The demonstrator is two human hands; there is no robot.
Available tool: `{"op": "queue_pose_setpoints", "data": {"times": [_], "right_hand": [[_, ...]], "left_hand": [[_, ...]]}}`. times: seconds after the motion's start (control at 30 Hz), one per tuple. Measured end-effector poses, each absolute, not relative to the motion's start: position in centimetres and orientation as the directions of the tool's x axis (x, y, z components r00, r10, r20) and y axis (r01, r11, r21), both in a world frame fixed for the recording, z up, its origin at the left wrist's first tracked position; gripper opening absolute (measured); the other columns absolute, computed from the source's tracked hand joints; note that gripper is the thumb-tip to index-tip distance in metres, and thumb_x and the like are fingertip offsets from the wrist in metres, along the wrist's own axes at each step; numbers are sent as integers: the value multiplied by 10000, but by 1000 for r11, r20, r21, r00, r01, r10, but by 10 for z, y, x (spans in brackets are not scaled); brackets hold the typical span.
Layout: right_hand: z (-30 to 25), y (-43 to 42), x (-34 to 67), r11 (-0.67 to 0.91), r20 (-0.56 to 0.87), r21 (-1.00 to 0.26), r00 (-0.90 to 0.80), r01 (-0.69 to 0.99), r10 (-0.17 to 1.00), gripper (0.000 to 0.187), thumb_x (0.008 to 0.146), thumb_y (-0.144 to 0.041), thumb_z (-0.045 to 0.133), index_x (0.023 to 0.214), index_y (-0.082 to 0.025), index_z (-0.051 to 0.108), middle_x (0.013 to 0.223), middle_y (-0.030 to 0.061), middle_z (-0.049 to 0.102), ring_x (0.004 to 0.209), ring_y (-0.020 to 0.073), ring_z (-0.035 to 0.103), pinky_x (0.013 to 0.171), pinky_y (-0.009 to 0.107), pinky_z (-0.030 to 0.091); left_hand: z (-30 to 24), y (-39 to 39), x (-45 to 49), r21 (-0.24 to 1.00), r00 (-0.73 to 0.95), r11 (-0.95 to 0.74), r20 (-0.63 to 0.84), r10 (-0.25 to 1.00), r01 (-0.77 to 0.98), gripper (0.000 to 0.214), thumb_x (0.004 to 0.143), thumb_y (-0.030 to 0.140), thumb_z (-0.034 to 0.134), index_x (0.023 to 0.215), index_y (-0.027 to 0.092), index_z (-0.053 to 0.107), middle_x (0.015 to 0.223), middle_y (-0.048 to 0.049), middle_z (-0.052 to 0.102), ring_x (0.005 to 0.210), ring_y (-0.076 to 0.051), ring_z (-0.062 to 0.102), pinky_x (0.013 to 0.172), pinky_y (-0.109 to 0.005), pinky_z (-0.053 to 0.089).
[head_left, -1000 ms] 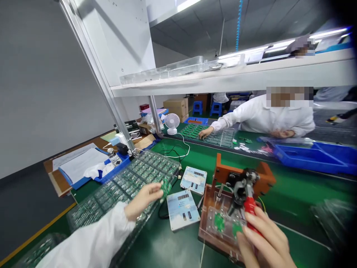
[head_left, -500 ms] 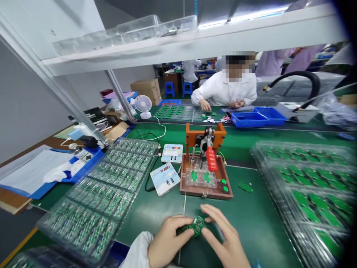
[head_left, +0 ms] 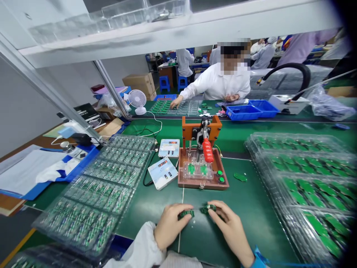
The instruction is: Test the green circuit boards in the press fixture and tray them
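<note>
My left hand (head_left: 172,222) pinches a small green circuit board (head_left: 186,214) between thumb and fingers, low over the green mat. A short gap to the right, my right hand (head_left: 227,225) is closed on another green circuit board (head_left: 208,209). Tiny pale bits (head_left: 194,222) lie on the mat below the gap. Beyond the hands stands a test fixture (head_left: 202,160) with an orange frame, a red lever handle (head_left: 207,150) and a clear plate bearing green pieces. One loose green circuit board (head_left: 240,177) lies to the right of the fixture.
Clear trays of boards (head_left: 95,193) fill the left, and stacked trays with green boards (head_left: 304,186) the right. Two white meter boxes (head_left: 162,172) with red digits stand beside the fixture. Across the bench a co-worker in white (head_left: 223,82) reaches toward a tray; a small fan (head_left: 137,100) stands left.
The green board piece between my hands is now two pieces, one in each hand, moved apart. My right hand has closed. The co-worker's arm has reached out toward the tray.
</note>
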State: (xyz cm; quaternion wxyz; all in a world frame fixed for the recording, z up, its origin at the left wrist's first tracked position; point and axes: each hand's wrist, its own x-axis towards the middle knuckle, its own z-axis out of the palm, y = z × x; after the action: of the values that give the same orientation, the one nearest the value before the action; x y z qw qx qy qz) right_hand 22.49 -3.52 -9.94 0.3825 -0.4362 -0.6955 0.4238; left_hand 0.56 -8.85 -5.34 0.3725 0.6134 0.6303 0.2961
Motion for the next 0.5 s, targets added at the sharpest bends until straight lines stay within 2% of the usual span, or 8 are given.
{"op": "queue_pose_setpoints", "data": {"times": [0.07, 0.13, 0.23, 0.33, 0.5], "right_hand": [[-99, -27, 225, 345, 229, -886, -355, 309, 906, 202, 984, -368, 588, 1014, -236, 739, 1070, 80, 738, 1013, 212, 714, 902, 319, 600], [-99, -22, 222, 437, 291, -841, -414, 320, 862, 201, 995, -299, 549, 1015, -274, 747, 1081, 58, 733, 1054, 217, 686, 958, 365, 572], [-101, -22, 218, 523, 339, -789, -482, 322, 808, 264, 987, -218, 510, 1058, -307, 749, 1083, 41, 731, 1046, 221, 671, 957, 400, 569], [-104, -26, 218, 563, 355, -758, -516, 330, 780, 375, 955, -120, 473, 1143, -316, 731, 1099, 38, 723, 1054, 210, 666, 938, 391, 586], [-107, -33, 227, 616, 346, -701, -583, 360, 735, 638, 815, 28, 409, 1304, -300, 656, 1249, 29, 699, 1204, 190, 635, 1033, 392, 577]], "left_hand": [[-59, -82, 5, 745, 74, -91, 55, 996, 660, 228, 936, 112, 606, 1084, 194, 758, 1045, -46, 778, 975, -239, 697, 931, -376, 536], [-65, -76, 7, 647, 151, -233, 180, 972, 726, 234, 957, 82, 560, 1089, 172, 732, 1014, -62, 759, 943, -243, 674, 886, -385, 548], [-74, -69, 12, 575, 201, -318, 258, 945, 754, 271, 941, 27, 550, 1121, 161, 701, 1033, -72, 732, 951, -239, 650, 874, -376, 553], [-79, -66, 17, 608, 187, -316, 268, 945, 728, 294, 903, -1, 607, 1127, 169, 693, 1052, -64, 718, 976, -230, 645, 890, -364, 546], [-75, -64, 21, 740, 147, -264, 221, 964, 618, 361, 764, 114, 853, 1087, 193, 712, 1063, -43, 716, 1008, -224, 663, 940, -349, 514]]}}
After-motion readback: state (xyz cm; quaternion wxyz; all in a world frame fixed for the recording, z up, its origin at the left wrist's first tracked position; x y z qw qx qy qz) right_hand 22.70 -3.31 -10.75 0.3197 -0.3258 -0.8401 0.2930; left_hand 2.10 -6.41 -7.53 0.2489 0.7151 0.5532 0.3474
